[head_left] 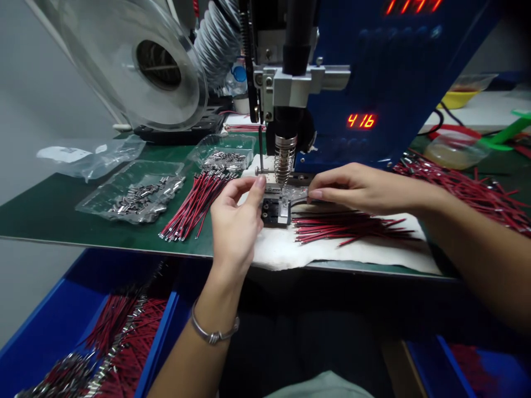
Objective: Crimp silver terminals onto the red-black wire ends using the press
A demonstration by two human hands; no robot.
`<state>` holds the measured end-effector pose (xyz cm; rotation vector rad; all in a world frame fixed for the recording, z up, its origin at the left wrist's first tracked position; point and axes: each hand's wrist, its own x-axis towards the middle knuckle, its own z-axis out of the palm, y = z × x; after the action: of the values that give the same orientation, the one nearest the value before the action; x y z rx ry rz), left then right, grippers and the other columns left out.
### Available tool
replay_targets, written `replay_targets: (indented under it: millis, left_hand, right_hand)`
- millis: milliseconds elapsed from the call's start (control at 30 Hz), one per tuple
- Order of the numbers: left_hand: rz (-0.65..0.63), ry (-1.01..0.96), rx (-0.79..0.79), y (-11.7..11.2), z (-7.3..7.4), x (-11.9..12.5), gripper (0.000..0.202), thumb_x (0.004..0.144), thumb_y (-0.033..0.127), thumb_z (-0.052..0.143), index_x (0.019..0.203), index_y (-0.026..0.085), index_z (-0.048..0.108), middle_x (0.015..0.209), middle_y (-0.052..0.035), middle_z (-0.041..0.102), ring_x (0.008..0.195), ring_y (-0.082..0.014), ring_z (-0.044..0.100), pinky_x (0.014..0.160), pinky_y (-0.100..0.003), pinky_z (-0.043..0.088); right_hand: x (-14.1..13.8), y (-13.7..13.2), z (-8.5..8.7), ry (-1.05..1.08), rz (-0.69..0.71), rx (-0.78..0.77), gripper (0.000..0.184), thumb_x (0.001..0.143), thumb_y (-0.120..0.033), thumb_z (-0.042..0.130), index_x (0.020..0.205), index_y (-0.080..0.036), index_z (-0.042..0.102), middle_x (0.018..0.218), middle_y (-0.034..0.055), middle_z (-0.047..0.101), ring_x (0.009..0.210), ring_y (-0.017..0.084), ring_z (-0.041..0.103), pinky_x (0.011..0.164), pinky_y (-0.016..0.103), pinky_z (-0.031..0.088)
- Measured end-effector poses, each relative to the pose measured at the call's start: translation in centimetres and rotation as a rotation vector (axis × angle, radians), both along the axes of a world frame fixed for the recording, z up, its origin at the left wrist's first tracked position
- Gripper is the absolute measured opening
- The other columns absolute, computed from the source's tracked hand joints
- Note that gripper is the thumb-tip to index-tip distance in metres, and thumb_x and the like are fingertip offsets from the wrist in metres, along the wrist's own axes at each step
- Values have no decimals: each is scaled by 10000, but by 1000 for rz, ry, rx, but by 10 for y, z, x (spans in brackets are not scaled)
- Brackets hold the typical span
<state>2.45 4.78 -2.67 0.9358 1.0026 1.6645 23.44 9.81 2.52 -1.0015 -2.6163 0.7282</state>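
Observation:
My left hand [235,224] is at the left side of a small black and metal jig [271,213], thumb and forefinger pinched together. Whatever lies between those fingertips is too small to make out. On the other side, my right hand [360,188] pinches a thin wire [299,200] whose end runs toward the jig. Directly above the jig hangs the spring-wrapped tip [285,157] of a soldering machine. Red and black wires [332,228] lie in a loose bunch on a white cloth [282,255], below my right hand.
Clear plastic trays [89,207] of small metal parts stand left, beside a bundle of wires [194,204]. The blue machine housing [332,132] rises behind, with a fume hood [103,61] at upper left. More wires [468,188] lie right; blue bins [155,342] sit below the table edge.

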Motion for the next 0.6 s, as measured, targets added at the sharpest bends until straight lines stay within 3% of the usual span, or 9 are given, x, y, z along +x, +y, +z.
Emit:
replay_targets:
  millis: [233,333,433,600]
  left_hand:
    - [1,19,-40,2,-5,1,256,714,313,778,802,137,613,699,5,584,356,-4,317,284,-162,195]
    - [2,122,-20,1,-9,-1,242,732,329,763,823,134,653,762,-37,638,424,-27,418,346,-160,298]
    - [18,221,23,0,-13,-1,232,756,350,739,844,144,680,837,-73,673,609,-95,579,481,-180,433]
    - [29,300,31,-3,-16,0,230,790,370,701,864,153,694,838,-74,685,731,-151,634,604,-230,500]
  right_hand:
    - [-5,-1,-6,49,-21,39,285,908,-425,511,881,-184,662,705,-1,610,611,114,513,582,237,381]
    - [-9,-3,-8,78,-23,48,282,908,-407,517,909,-176,679,752,9,648,647,122,555,589,236,396]
    - [-14,-5,-9,129,17,98,234,909,-326,526,979,-172,688,846,17,686,723,123,601,659,233,432]
    - [-23,-9,-12,129,-35,232,203,898,-285,548,928,-154,700,854,20,696,716,106,600,685,228,424]
